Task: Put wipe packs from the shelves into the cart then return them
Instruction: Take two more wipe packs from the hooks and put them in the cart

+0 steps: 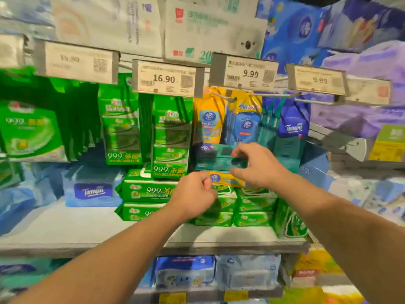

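My right hand [258, 164] grips the right end of a teal Tempo wipe pack [215, 157] that rests on a yellow pack [221, 178] above the stacked green wipe packs [149, 190] on the shelf [87, 227]. My left hand [194, 195] is closed in a loose fist just below and left of the teal pack, in front of the green stack, with nothing visible in it. No cart is in view.
Green 999 packs [169, 137] hang from pegs under price tags [166, 79]. Yellow and blue Vinda packs [247, 119] hang behind my right hand. A blue Tempo pack [93, 190] lies at left. More packs sit on the lower shelf [186, 272].
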